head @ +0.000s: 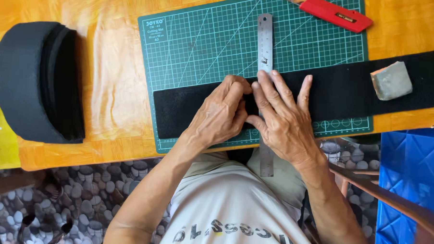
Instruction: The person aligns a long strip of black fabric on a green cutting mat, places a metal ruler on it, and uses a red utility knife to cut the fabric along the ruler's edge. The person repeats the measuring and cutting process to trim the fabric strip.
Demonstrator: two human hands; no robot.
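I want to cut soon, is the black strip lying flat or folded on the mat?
Flat: the black strip lies spread across the green cutting mat, with no fold visible outside both hands.

Bright daylight, glare on wooden table [108,60] top-left; sharp overall.

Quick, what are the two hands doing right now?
Left hand: fingers curled, pinching at the black strip beside the metal ruler.
Right hand: open, fingers spread, pressing flat on ruler and strip.
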